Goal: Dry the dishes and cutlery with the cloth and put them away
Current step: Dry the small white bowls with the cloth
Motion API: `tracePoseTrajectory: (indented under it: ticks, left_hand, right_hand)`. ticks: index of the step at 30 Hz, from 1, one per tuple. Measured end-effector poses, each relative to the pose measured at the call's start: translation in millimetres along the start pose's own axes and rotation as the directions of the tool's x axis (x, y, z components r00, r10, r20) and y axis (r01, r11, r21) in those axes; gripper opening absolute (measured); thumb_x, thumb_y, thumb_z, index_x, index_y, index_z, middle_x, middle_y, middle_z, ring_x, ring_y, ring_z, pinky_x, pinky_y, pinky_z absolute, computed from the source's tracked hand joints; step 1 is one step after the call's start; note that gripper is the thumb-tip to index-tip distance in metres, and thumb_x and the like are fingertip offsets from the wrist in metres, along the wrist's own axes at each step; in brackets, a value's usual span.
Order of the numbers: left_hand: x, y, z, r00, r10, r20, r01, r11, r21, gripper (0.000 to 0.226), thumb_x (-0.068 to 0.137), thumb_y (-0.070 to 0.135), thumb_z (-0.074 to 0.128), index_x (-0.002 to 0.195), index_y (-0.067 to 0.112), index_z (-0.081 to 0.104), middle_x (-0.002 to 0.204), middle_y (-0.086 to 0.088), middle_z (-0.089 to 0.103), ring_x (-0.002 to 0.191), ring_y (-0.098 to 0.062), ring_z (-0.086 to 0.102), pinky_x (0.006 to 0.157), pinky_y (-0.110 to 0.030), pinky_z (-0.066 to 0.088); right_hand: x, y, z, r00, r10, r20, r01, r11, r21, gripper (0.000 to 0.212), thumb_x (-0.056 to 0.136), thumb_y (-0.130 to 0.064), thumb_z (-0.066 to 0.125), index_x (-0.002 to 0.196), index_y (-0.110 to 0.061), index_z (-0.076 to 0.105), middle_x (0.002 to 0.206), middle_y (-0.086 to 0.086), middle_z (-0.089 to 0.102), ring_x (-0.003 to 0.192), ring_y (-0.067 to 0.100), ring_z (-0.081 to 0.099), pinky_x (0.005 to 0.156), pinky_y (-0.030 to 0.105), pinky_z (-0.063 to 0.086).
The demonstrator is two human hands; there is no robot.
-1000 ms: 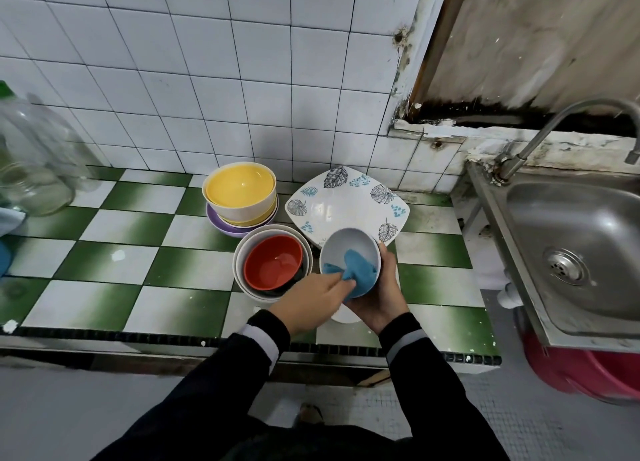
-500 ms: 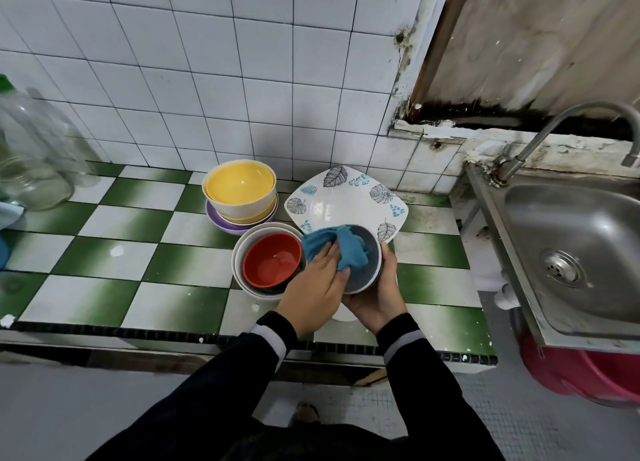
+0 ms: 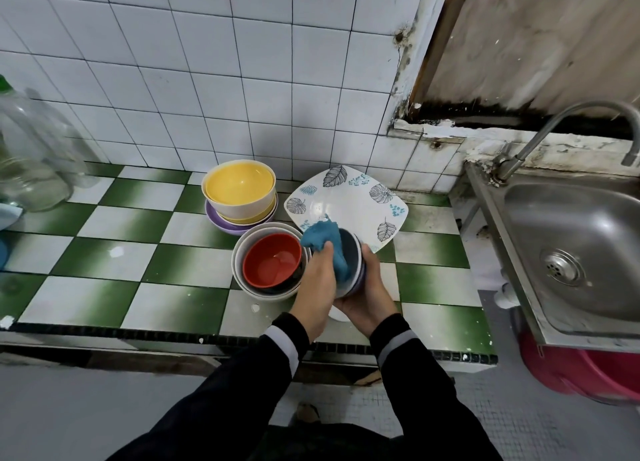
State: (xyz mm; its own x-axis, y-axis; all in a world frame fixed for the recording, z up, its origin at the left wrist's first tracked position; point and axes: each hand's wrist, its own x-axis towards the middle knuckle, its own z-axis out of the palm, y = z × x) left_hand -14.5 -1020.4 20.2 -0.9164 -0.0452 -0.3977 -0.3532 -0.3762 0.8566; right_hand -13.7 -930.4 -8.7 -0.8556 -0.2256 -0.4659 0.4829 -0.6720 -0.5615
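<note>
Above the front of the green-and-white chequered tiled desk [image 3: 104,252], head view: small grey-blue bowl [image 3: 352,258] being dried.
The right hand [image 3: 372,296] cups the bowl's outer wall, fingers wrapped round it, and tilts the mouth leftward so the inside can be reached. The left hand [image 3: 317,284] bunches the blue terry cloth [image 3: 323,239] in curled fingers and presses it into the bowl, with a tuft standing above the rim. Just beside, on the desk, a red bowl [image 3: 272,259] sits nested in white bowls, probably next for the cloth. Behind are a yellow bowl stack [image 3: 239,187] and a square leaf-printed plate [image 3: 349,201] by the wall. No cutlery shows. A steel sink [image 3: 571,239] is at the right.
</note>
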Motion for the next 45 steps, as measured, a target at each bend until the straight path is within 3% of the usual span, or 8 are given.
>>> tracePoseTrajectory:
  ticks: [9, 15, 19, 23, 26, 30, 37, 45]
  left_hand:
    - [8.8, -4.7, -1.9, 0.98, -0.107, 0.171, 0.116, 0.992, -0.045, 0.027, 0.102, 0.027, 0.048, 0.123, 0.015, 0.059, 0.127, -0.008, 0.065, 0.119, -0.018, 0.061, 0.112, -0.042, 0.039]
    - [7.5, 7.5, -18.9, 0.943, -0.102, 0.315, -0.026, 0.926, 0.377, 0.036, 0.105, 0.028, 0.041, 0.129, 0.008, 0.058, 0.133, -0.006, 0.06, 0.121, -0.014, 0.056, 0.111, -0.03, 0.036]
    - [9.7, 15.0, -33.8, 0.866, -0.107, 0.488, -0.449, 0.261, 0.855, 0.053, 0.098, 0.043, 0.027, 0.113, 0.004, 0.061, 0.115, -0.013, 0.062, 0.106, -0.027, 0.055, 0.081, -0.031, 0.036]
    - [19.0, -10.0, -44.9, 0.848, -0.001, 0.53, -0.518, -0.214, 0.828, 0.057, 0.1, 0.038, 0.021, 0.145, 0.01, 0.043, 0.155, -0.009, 0.037, 0.145, -0.021, 0.029, 0.116, -0.034, 0.026]
    - [25.6, -14.2, -42.5, 0.836, 0.154, 0.526, -0.517, -0.095, 0.851, 0.056, 0.103, 0.033, 0.026, 0.153, 0.009, 0.028, 0.161, -0.007, 0.025, 0.15, -0.019, 0.015, 0.12, -0.029, 0.01]
    - [18.7, -3.5, -29.9, 0.85, 0.252, 0.463, -0.527, 0.397, 0.752, 0.053, 0.1, 0.035, 0.03, 0.147, 0.012, 0.039, 0.153, -0.007, 0.04, 0.143, -0.018, 0.032, 0.115, -0.029, 0.028]
    - [9.7, -9.0, -30.2, 0.897, 0.086, 0.434, -0.386, 0.631, 0.672, 0.044, 0.093, 0.044, 0.036, 0.118, 0.018, 0.061, 0.119, -0.003, 0.064, 0.114, -0.021, 0.056, 0.101, -0.04, 0.043]
    - [7.8, -1.0, -40.0, 0.885, 0.027, 0.465, -0.391, 0.584, 0.711, 0.028, 0.1, 0.036, 0.044, 0.096, 0.016, 0.063, 0.1, -0.003, 0.065, 0.105, -0.026, 0.059, 0.086, -0.032, 0.042]
  right_hand:
    - [9.2, 3.5, -6.1, 1.0, -0.02, -0.012, 0.02, 1.0, 0.012, 0.066, 0.085, -0.059, 0.053, 0.135, -0.016, 0.057, 0.125, 0.01, 0.068, 0.11, 0.021, 0.067, 0.086, 0.038, 0.056]
    - [15.3, -6.5, -16.5, 1.0, 0.007, -0.02, -0.007, 1.0, -0.017, 0.063, 0.09, -0.059, 0.045, 0.128, -0.011, 0.061, 0.114, 0.014, 0.071, 0.097, 0.024, 0.071, 0.075, 0.039, 0.06]
    - [21.9, -5.7, -24.6, 0.996, -0.02, -0.086, 0.012, 0.996, -0.093, 0.099, 0.065, -0.066, 0.076, 0.142, -0.01, 0.049, 0.128, 0.022, 0.063, 0.107, 0.032, 0.066, 0.08, 0.043, 0.058]
    - [26.9, -2.1, -22.5, 0.998, -0.039, -0.045, 0.034, 0.993, -0.117, 0.111, 0.056, -0.066, 0.084, 0.145, -0.012, 0.047, 0.139, 0.021, 0.057, 0.131, 0.038, 0.052, 0.1, 0.051, 0.047]
    - [25.1, 0.2, -13.2, 0.999, -0.039, 0.013, 0.039, 0.996, -0.081, 0.106, 0.058, -0.065, 0.083, 0.144, -0.014, 0.049, 0.139, 0.017, 0.058, 0.131, 0.032, 0.054, 0.101, 0.048, 0.05]
    - [22.6, -1.3, -6.5, 0.998, -0.052, 0.033, 0.055, 0.992, -0.113, 0.105, 0.059, -0.068, 0.081, 0.143, -0.013, 0.05, 0.139, 0.018, 0.058, 0.128, 0.032, 0.056, 0.091, 0.043, 0.055]
    - [23.7, 3.1, -14.8, 0.999, -0.053, -0.011, 0.052, 0.993, -0.104, 0.099, 0.067, -0.068, 0.073, 0.143, -0.01, 0.048, 0.135, 0.023, 0.059, 0.121, 0.034, 0.061, 0.083, 0.042, 0.057]
    - [23.1, -0.1, -21.5, 0.998, -0.062, -0.032, 0.058, 0.99, -0.131, 0.107, 0.064, -0.07, 0.078, 0.144, -0.008, 0.044, 0.134, 0.026, 0.059, 0.124, 0.04, 0.058, 0.088, 0.05, 0.056]
